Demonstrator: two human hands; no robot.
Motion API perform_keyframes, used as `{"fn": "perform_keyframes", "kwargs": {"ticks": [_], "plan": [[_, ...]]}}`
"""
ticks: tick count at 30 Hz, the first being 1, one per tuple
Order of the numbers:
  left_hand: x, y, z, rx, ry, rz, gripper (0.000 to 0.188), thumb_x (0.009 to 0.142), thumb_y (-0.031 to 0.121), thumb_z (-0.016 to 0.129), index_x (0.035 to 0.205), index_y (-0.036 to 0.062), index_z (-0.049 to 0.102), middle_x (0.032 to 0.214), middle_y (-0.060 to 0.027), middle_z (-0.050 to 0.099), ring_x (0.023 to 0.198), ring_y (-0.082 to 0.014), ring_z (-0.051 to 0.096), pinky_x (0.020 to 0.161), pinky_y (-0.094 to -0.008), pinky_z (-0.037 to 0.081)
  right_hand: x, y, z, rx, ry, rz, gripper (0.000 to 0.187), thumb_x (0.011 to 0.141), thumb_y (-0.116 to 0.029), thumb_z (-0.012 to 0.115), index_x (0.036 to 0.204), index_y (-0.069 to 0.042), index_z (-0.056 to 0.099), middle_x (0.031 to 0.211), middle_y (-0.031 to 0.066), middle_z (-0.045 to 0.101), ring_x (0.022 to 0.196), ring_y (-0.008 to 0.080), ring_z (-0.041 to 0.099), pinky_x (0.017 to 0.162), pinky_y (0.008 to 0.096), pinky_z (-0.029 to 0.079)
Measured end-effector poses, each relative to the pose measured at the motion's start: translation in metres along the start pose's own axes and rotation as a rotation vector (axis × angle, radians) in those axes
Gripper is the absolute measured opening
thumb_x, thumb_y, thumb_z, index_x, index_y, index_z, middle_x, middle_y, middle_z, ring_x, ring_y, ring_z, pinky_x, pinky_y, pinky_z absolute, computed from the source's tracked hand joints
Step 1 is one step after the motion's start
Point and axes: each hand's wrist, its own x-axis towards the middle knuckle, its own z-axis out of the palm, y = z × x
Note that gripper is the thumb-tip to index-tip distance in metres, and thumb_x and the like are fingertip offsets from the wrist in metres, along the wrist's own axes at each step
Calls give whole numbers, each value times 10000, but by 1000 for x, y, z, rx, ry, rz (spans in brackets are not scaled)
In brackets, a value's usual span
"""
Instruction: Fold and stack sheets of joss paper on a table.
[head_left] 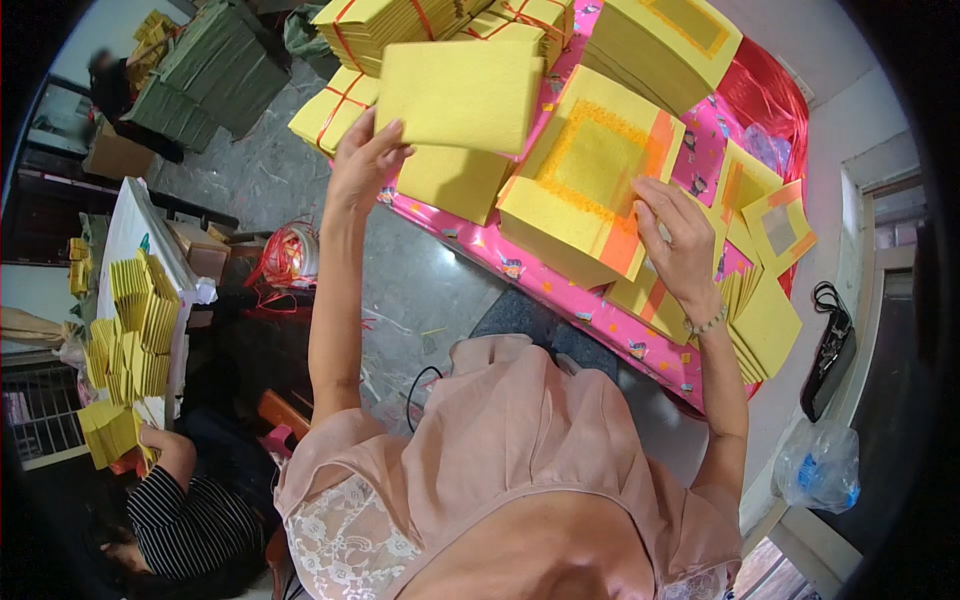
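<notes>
My left hand (pixel 368 160) grips the lower left corner of a plain yellow paper piece (pixel 460 95), raised over the far left part of the table. Whether it is one sheet or a few cannot be told. Below it sits a plain yellow paper stack (pixel 455 180). My right hand (pixel 680 235) is closed, thumb and fingers together, at the right side of a tall yellow paper stack (pixel 575 225). That stack's top bears a speckled orange frame and an orange band. What the right fingertips pinch, if anything, is hidden.
The pink patterned table cover (pixel 470 240) carries tied yellow bundles (pixel 400 30), another tall stack (pixel 650 60) and loose fanned yellow papers (pixel 765 320). Red plastic (pixel 770 90) lies at the far right. A person in a striped top (pixel 195 520) works at the left beside a white-covered table (pixel 135 220).
</notes>
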Motion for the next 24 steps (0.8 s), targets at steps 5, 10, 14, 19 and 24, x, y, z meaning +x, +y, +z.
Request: {"fn": "perform_keyframes", "kwargs": {"ticks": [5, 10, 14, 19, 24], "plan": [[-17, -45, -63, 29, 67, -75, 408, 974, 84, 602, 1360, 3, 498, 1159, -53, 658, 879, -96, 643, 745, -233, 539, -8, 0, 7, 60, -64, 104, 206, 890, -105, 671, 1085, -55, 717, 1069, 108, 715, 977, 273, 688, 837, 352, 546], [-12, -97, -82, 121, 33, -169, 381, 974, 105, 607, 1338, 26, 524, 1135, -40, 670, 881, -94, 641, 712, -226, 530, -8, 0, 8, 53, -78, 126, 202, 897, -100, 663, 1086, -53, 717, 1083, 111, 716, 1007, 271, 686, 861, 352, 544], [-3, -126, -83, 290, 69, -165, 391, 968, 98, 597, 1345, 27, 527, 1099, -44, 679, 859, -100, 650, 690, -238, 537, -7, -2, 8, 56, -88, 137, 201, 902, -94, 657, 1088, -49, 716, 1081, 115, 716, 1013, 269, 684, 867, 351, 543], [3, -137, -80, 454, 108, -138, 384, 954, 84, 599, 1327, 13, 547, 1056, -67, 689, 830, -109, 652, 660, -252, 541, -7, -3, 6, 63, -97, 146, 196, 902, -91, 656, 1083, -45, 716, 1081, 119, 714, 1011, 274, 684, 869, 352, 542], [9, -135, -86, 451, 84, -185, 375, 944, 70, 608, 1308, -5, 558, 1034, -78, 693, 812, -130, 658, 646, -254, 545, -8, -3, 5, 77, -101, 174, 191, 900, -85, 653, 1076, -43, 716, 1083, 122, 711, 1009, 282, 684, 865, 353, 542]]}}
